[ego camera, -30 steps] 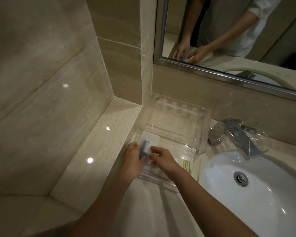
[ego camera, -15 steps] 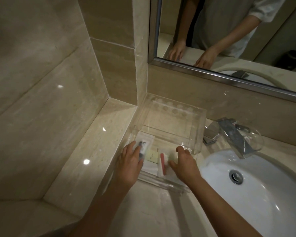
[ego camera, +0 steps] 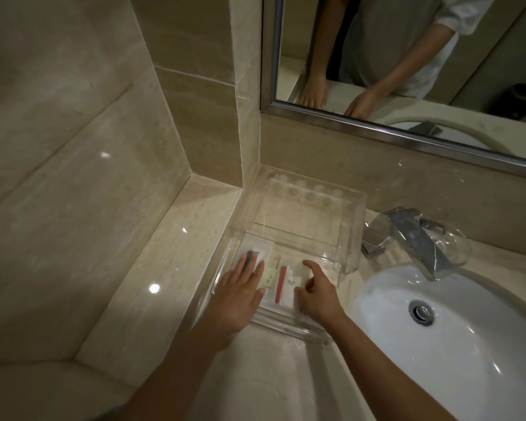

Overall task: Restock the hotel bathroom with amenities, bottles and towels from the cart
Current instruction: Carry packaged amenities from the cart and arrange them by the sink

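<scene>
Amenity packets set out in a clear acrylic tray point(ego camera: 289, 326) on the beige marble tabletop point(ego camera: 271, 375).
The left hand point(ego camera: 240, 291) lies flat, fingers straight, on a white sachet with a dark item point(ego camera: 253, 253); the right hand point(ego camera: 316, 294) holds nothing, forefinger out (other fingers loosely curled). Between them a white packet with a pink strip point(ego camera: 283, 284) lies lengthwise away from the person, just beside either hand.

free: tray point(ego camera: 286, 326) front, open above | blocked: raised shelf point(ego camera: 308, 208) behind, ledge point(ego camera: 176, 262) left, faucet point(ego camera: 413, 238) right
</scene>
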A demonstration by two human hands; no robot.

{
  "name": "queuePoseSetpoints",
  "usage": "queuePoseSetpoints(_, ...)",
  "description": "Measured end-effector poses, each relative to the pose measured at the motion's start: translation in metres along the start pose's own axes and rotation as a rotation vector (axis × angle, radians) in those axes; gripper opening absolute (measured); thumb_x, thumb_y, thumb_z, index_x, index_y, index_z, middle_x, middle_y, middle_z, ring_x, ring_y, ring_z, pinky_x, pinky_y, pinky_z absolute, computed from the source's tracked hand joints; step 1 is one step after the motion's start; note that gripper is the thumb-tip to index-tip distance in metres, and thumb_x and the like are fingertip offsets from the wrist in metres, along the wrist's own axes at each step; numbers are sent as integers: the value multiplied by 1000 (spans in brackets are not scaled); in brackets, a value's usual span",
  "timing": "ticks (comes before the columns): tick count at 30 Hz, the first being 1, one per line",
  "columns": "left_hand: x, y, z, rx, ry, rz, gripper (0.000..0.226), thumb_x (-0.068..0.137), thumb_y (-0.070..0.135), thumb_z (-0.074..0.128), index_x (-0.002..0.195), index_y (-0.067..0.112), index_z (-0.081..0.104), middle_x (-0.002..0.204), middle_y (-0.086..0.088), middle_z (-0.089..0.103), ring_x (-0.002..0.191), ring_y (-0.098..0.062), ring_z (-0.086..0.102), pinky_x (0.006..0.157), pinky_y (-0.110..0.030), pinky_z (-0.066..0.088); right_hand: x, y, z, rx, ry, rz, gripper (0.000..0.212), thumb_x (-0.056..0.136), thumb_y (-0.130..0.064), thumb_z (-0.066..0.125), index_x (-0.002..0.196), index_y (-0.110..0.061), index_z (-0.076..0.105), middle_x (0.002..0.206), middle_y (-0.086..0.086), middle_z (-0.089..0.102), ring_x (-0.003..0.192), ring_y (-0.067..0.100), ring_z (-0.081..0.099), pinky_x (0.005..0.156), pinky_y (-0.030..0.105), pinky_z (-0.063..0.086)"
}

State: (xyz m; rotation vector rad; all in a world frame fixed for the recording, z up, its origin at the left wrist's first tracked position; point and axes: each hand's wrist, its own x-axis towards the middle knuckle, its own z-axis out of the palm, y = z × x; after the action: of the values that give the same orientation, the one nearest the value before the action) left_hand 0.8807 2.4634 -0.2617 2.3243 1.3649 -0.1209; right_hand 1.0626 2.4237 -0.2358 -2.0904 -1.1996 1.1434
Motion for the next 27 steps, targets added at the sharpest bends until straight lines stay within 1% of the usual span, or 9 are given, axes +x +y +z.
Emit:
queuePoseSetpoints(4,4,-2,7,46,39,4,58,98,45,13,145,28,-17,145,11,-37,131,-9,-38,109,-31,-12,7,-5,7,39,27,-9,57,87,-4,57,137,-22,36,70,-3,56,62,11,56,57,22,46)
queuePoseSetpoints(8,7,-4,11,24,54,-19,57,97,50,11,139,32,-24,141,15,-39,129,-6,-38,110,-31,-10,16,-12,12,8,34,-16,57,86,-5,57,136,-23,37,66,-8,53,58,3,51,47,10,36)
queuePoseSetpoints(11,7,-3,9,-26,61,-19,55,96,50,10,136,35,-25,140,18,-38,129,-3,-36,110,-29,-10,21,-16,16,-9,37,-22,57,85,-4,55,136,-21,38,66,-8,53,59,2,51,49,10,35)
queuePoseSetpoints(13,7,-3,8,-62,55,-10,55,96,51,10,137,36,-23,141,19,-36,130,-2,-34,109,-29,-10,23,-19,17,-28,45,-33,57,85,-2,54,137,-18,38,71,-4,56,64,8,54,56,10,38)
queuePoseSetpoints(16,7,-3,6,-91,45,-2,58,96,51,14,145,34,-14,145,19,-30,134,-1,-27,112,-30,-6,26,-22,18,-84,48,-52,59,85,-2,53,140,-15,38,98,11,60,85,20,57,77,25,44)
queuePoseSetpoints(20,8,0,3,-102,25,-33,58,98,47,19,148,29,-3,155,12,-17,142,-8,-16,115,-36,2,21,-24,13,-185,56,-50,54,88,-11,55,139,-17,39,119,16,48,91,23,56,78,22,37)
queuePoseSetpoints(23,5,5,-3,-124,50,-47,53,99,42,20,149,28,7,157,11,-9,143,-9,-12,115,-35,2,9,-20,3,-190,88,-72,43,92,-16,52,135,-20,46,118,12,48,77,13,50,72,19,36)
queuePoseSetpoints(25,2,9,-13,-167,66,-67,51,100,39,22,148,27,14,158,10,-2,144,-9,-8,115,-33,1,2,-15,-7,-203,71,-106,38,93,-18,51,131,-18,50,111,10,52,76,10,47,69,19,34)
queuePoseSetpoints(27,-3,16,-28,-194,79,-72,48,99,35,28,146,23,26,157,6,11,145,-12,4,115,-34,8,-5,-11,-19,-210,35,-133,34,93,-18,52,127,-16,54,104,8,55,80,11,49,71,20,35)
